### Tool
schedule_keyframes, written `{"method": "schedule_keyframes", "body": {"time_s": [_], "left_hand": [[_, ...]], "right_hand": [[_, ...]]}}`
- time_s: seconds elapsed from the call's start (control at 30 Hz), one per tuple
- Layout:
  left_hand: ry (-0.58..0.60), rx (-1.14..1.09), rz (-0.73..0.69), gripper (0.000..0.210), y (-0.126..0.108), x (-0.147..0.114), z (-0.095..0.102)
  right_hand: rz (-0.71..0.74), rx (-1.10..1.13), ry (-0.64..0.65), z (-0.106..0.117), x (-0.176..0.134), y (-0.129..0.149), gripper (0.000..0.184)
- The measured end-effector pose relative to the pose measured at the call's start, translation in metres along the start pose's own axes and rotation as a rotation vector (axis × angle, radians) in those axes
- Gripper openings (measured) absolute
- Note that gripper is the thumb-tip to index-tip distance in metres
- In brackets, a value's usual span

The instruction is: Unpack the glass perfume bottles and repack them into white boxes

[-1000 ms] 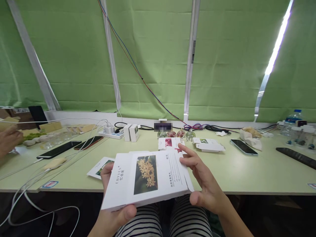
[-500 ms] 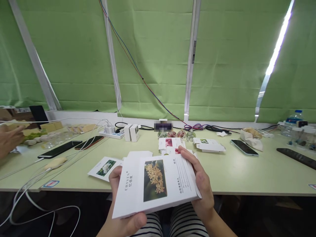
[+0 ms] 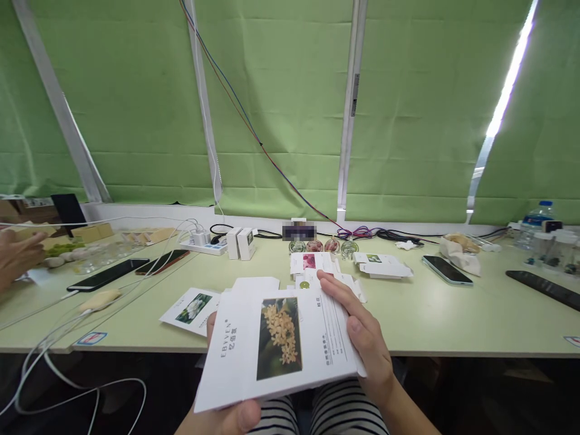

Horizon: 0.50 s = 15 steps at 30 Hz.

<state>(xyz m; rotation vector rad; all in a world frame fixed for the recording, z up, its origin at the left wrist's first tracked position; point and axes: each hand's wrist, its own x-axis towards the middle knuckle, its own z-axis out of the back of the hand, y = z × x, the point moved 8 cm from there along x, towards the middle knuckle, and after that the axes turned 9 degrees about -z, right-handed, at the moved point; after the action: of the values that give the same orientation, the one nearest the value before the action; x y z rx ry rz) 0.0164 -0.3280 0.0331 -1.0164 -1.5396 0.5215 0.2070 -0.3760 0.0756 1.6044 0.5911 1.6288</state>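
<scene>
A flattened white carton (image 3: 312, 350) with a picture of yellow-orange blossoms is held over my lap, its printed face up and tilted toward me. My left hand (image 3: 231, 418) grips its left side, thumb along the near edge and most fingers hidden beneath. Along the right edge lies my right hand (image 3: 369, 344), its fingers over the printed panel and its thumb side against the carton. Beyond, a flat white carton with a white flower (image 3: 193, 308) rests on the table, and more cartons with pink pictures (image 3: 309, 261) lie behind the held one.
Several round glass bottles (image 3: 331, 246) stand at the back near bundled cables (image 3: 360, 232). Two small white boxes (image 3: 240, 243) are beside a power strip (image 3: 206, 246). Phones (image 3: 447, 270) lie on both sides. Another person's hand (image 3: 20, 257) is at far left. White cables (image 3: 81, 382) hang over the front edge.
The carton has shifted slightly left and toward me, tipping a little. My right hand has slid further over its printed face, while less of my left fingers shows at the far side.
</scene>
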Motion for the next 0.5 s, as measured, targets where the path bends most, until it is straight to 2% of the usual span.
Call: {"method": "schedule_keyframes", "body": {"time_s": [0.17, 0.3, 0.4, 0.5], "left_hand": [[0.154, 0.001, 0.021, 0.1, 0.002, -0.001, -0.007], [0.179, 0.052, 0.054, 0.104, 0.003, 0.004, -0.015], [0.217, 0.113, -0.053, 0.105, -0.009, 0.015, -0.027], [0.318, 0.178, -0.153, 0.112, -0.02, 0.025, -0.044]], "right_hand": [[-0.102, 0.039, 0.102, -0.012, -0.002, -0.001, 0.048], [-0.19, 0.128, 0.129, -0.028, -0.006, -0.012, 0.048], [-0.152, 0.156, 0.232, -0.043, -0.006, -0.011, 0.06], [-0.097, 0.005, 0.408, -0.051, -0.005, -0.006, 0.082]]}}
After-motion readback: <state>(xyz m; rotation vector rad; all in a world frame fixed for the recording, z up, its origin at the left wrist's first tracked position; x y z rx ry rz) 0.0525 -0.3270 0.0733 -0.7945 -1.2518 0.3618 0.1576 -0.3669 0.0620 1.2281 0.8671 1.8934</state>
